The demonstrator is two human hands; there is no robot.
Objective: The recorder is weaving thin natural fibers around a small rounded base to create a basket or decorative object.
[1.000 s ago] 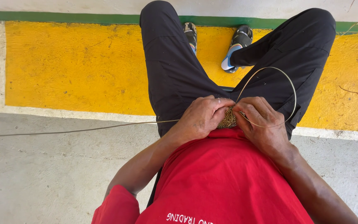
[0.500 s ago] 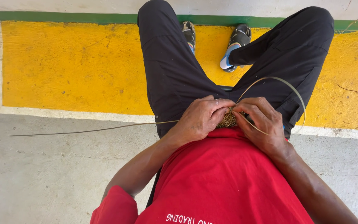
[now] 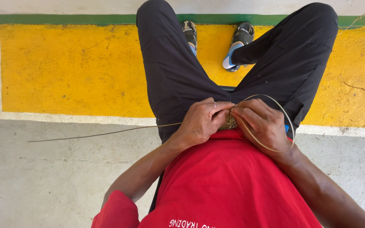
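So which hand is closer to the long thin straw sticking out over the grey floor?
Left. The left hand sits where the straw begins; the right hand is on the far side, inside a curved loop.

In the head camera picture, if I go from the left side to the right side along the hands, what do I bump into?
Long thin strand → left hand → small woven piece → right hand → loop of strand.

Woven piece (image 3: pixel 229 123) sits between left hand (image 3: pixel 200 122) and right hand (image 3: pixel 262 125).
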